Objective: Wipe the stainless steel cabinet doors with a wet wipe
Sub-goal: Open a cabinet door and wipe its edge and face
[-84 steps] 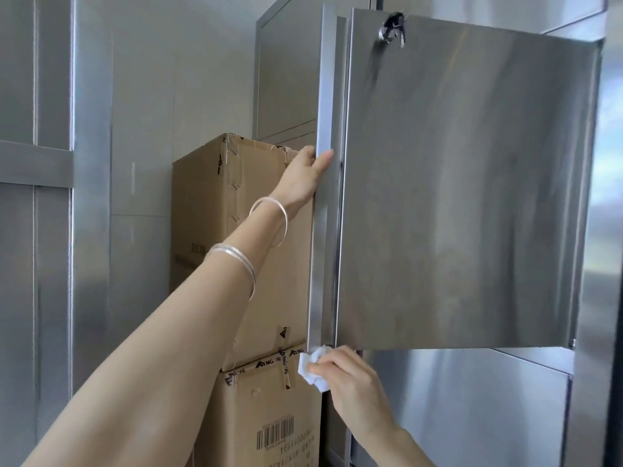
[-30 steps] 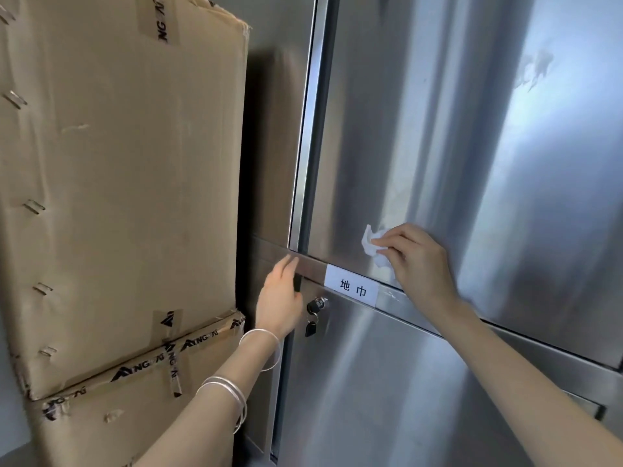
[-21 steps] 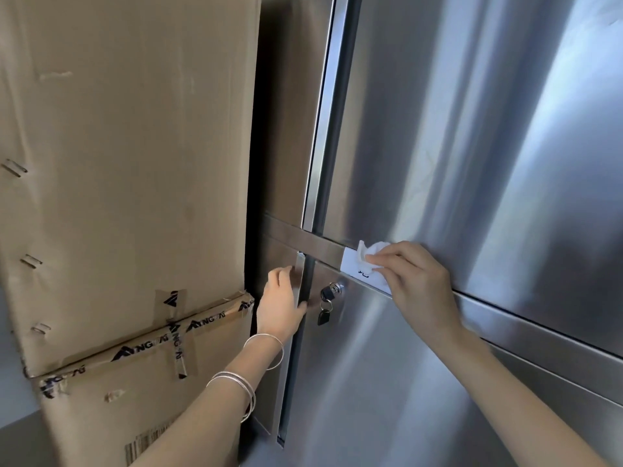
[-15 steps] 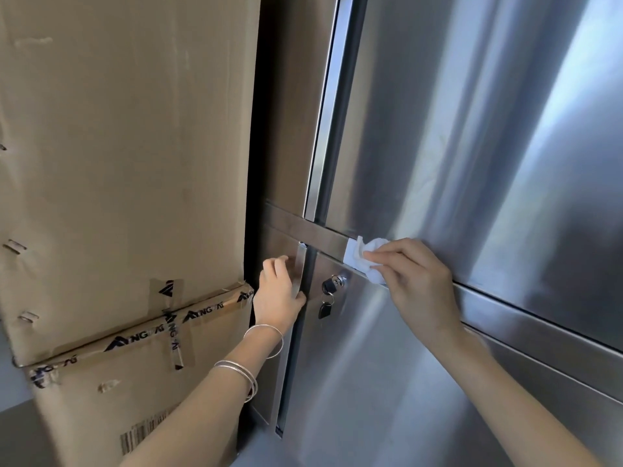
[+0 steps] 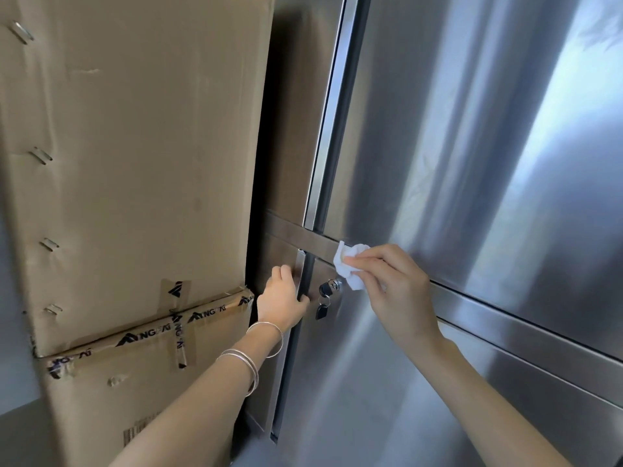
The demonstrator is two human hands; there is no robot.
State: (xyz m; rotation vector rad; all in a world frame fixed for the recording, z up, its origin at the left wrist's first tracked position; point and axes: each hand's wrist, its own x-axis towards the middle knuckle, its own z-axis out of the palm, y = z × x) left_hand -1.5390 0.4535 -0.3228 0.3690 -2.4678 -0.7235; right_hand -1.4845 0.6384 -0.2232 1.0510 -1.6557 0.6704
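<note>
A tall stainless steel cabinet fills the right side, with an upper door (image 5: 472, 129) and a lower door (image 5: 371, 382) split by a horizontal steel rail (image 5: 505, 318). My right hand (image 5: 394, 291) presses a crumpled white wet wipe (image 5: 349, 264) against the rail's left end, covering the label there. My left hand (image 5: 281, 301) grips the left edge of the lower door (image 5: 301, 281), fingers curled around it; bracelets circle the wrist. A lock with a hanging key (image 5: 325, 294) sits between my hands.
Two stacked cardboard boxes (image 5: 135, 197) stand tight against the cabinet's left side, the lower one (image 5: 141, 399) sealed with printed tape. A dark narrow gap runs between the boxes and the cabinet. Grey floor shows at the bottom left.
The upper door seen open earlier is closed. My left hand dropped from the rail to grip the lower door's edge. My right hand slid the wipe down onto the rail and label.
</note>
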